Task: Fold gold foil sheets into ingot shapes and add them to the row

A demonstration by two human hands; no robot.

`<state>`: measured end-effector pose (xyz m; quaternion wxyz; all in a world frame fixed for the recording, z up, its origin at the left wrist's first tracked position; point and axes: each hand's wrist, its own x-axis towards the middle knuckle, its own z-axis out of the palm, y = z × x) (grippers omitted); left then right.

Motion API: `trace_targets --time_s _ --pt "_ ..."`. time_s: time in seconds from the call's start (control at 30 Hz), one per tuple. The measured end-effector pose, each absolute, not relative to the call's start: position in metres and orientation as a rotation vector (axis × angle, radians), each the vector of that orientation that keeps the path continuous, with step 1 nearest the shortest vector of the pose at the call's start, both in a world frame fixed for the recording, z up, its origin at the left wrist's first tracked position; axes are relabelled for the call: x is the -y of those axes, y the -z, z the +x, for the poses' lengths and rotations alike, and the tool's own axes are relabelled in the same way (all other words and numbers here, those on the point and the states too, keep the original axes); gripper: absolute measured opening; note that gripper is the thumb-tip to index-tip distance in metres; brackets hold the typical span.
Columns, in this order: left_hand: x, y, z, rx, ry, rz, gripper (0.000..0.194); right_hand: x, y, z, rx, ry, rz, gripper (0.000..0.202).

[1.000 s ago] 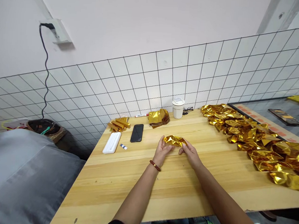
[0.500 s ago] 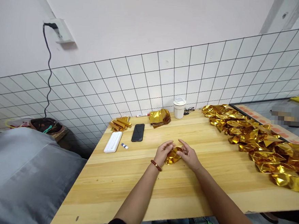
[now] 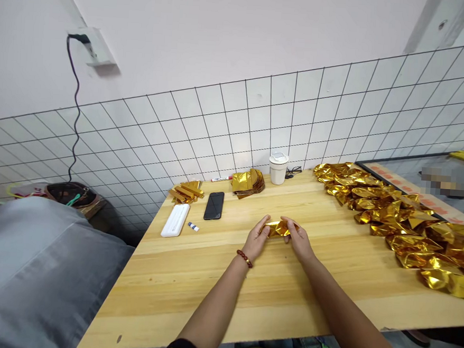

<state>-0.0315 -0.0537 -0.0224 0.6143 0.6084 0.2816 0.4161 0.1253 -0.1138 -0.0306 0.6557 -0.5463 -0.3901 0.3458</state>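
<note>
A piece of shiny gold foil paper (image 3: 279,228), folded into a short curved shape, is held between my two hands above the middle of the wooden table (image 3: 192,282). My left hand (image 3: 257,236), with a red bead bracelet (image 3: 244,258) at its wrist, grips the foil's left end. At the other end my right hand (image 3: 299,239) pinches it, thumb toward me and fingers behind. Long rows of folded gold foil pieces (image 3: 407,223) lie along the right side. A stack of flat gold foil sheets (image 3: 248,182) rests at the back.
Gold foil strips (image 3: 187,191), a white case (image 3: 175,220), a black phone (image 3: 214,205) and a small blue-and-white stick (image 3: 193,226) lie on the left. A white lidded cup (image 3: 278,168), glasses (image 3: 294,171) and a marker (image 3: 221,178) sit near the tiled wall. Grey fabric (image 3: 50,267) is beyond the left edge.
The gold foil has turned from hanging tilted to lying level between my hands. My hands have moved slightly apart and now hold its two ends.
</note>
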Motion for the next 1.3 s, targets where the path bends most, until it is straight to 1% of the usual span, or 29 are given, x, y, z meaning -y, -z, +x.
trace_targets --time_s 0.07,0.17,0.37,0.47,0.57,0.73,1.1,1.3 --pt "0.055 0.020 -0.032 -0.664 -0.984 1.447 0.056 0.116 0.030 0.124 0.997 -0.809 -1.265 0.062" --pt "0.052 0.020 -0.032 -0.662 -1.030 1.372 0.057 0.119 0.030 0.122 1.137 -0.796 -1.335 0.062" --pt "0.045 0.031 -0.028 -0.712 -1.157 1.117 0.055 0.121 0.026 0.119 1.272 -0.752 -1.346 0.052" --pt "0.047 0.032 -0.025 -0.725 -1.198 1.125 0.049 0.120 0.028 0.119 1.278 -0.763 -1.337 0.052" --pt "0.051 0.028 -0.024 -0.715 -1.186 1.226 0.044 0.119 0.032 0.122 1.243 -0.797 -1.333 0.057" --pt "0.052 0.025 -0.027 -0.720 -1.163 1.346 0.041 0.119 0.034 0.125 1.224 -0.847 -1.324 0.061" --pt "0.056 0.019 -0.027 -0.711 -1.153 1.421 0.043 0.119 0.034 0.126 1.193 -0.880 -1.321 0.063" --pt "0.058 0.017 -0.027 -0.689 -1.135 1.420 0.041 0.121 0.029 0.123 1.215 -0.864 -1.264 0.058"
